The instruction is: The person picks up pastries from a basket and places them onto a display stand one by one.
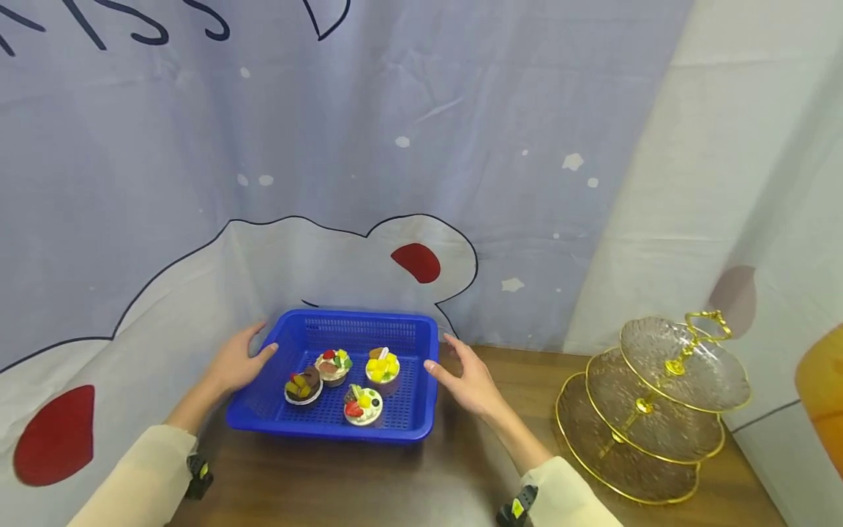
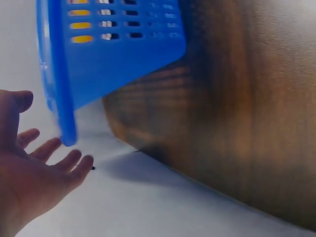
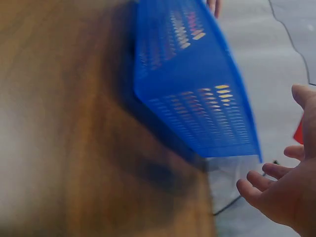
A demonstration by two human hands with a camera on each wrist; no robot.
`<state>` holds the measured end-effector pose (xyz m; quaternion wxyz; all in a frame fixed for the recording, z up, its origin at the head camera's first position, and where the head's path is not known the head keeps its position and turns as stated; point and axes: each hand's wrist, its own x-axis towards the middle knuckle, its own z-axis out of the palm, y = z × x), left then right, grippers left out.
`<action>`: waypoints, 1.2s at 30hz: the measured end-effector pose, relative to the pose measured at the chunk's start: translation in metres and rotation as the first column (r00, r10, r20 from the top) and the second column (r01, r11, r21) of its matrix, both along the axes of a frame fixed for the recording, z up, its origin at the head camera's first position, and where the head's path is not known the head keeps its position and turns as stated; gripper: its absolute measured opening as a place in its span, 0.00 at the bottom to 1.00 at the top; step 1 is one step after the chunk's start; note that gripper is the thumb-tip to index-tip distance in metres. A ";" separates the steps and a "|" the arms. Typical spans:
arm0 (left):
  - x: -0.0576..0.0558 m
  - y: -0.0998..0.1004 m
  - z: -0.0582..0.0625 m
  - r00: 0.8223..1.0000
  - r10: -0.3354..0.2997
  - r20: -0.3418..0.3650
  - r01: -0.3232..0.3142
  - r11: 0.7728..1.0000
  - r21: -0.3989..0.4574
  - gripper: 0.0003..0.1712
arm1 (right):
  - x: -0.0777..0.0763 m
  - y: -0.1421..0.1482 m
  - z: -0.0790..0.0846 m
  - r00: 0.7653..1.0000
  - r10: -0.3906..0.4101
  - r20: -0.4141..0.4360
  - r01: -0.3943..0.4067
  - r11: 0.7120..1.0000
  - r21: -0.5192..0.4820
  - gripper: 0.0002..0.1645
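A blue plastic basket (image 1: 332, 432) with slotted walls stands on the wooden table, holding several small cakes topped with fruit. Among them are a yellow-topped cake (image 1: 383, 366), a chocolate one (image 1: 304, 386), and a cream one with a strawberry (image 1: 363, 406). My left hand (image 1: 238, 360) is at the basket's left rim, fingers spread and relaxed; whether its thumb touches the rim, I cannot tell. Beside the right rim is my right hand (image 1: 470, 380), its thumb close to the edge. In the right wrist view, the right hand's fingers (image 3: 256, 180) are loosely bent and grip nothing.
A three-tier clear stand (image 1: 652, 417) with gold rims and a gold handle (image 1: 708, 322) stands on the table at the right. Behind the basket hangs a printed curtain (image 1: 369, 146). The wooden tabletop (image 1: 296, 483) extends in front of the basket.
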<state>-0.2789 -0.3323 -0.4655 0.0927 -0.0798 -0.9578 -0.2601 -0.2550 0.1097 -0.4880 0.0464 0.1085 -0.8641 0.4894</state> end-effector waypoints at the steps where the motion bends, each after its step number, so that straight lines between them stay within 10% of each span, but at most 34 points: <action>1: 0.001 -0.002 -0.003 1.000 0.002 0.019 -0.002 1.000 0.015 0.37 | 0.000 -0.002 -0.005 1.000 0.000 0.010 0.001 1.000 -0.014 0.48; 10: 0.004 -0.020 -0.028 0.975 0.005 0.223 -0.070 0.956 0.284 0.35 | 0.004 -0.015 -0.029 0.993 0.088 0.076 -0.067 0.968 -0.242 0.41; 15: 0.003 -0.022 -0.033 0.920 -0.085 0.383 -0.122 0.866 0.485 0.36 | 0.007 -0.019 -0.034 0.989 0.103 0.107 -0.064 0.945 -0.320 0.39; 21: 0.005 -0.022 -0.036 0.881 -0.137 0.453 -0.192 0.772 0.606 0.35 | 0.008 -0.022 -0.039 0.945 0.183 0.271 0.000 0.829 -0.559 0.40; 27: 0.006 -0.022 -0.035 0.863 -0.130 0.488 -0.238 0.748 0.620 0.35 | 0.008 -0.023 -0.044 0.921 0.208 0.330 0.050 0.776 -0.629 0.39; 36: 0.007 -0.003 -0.026 0.877 -0.129 0.463 -0.230 0.733 0.640 0.37 | 0.010 -0.006 -0.032 0.931 0.153 0.332 0.084 0.795 -0.601 0.37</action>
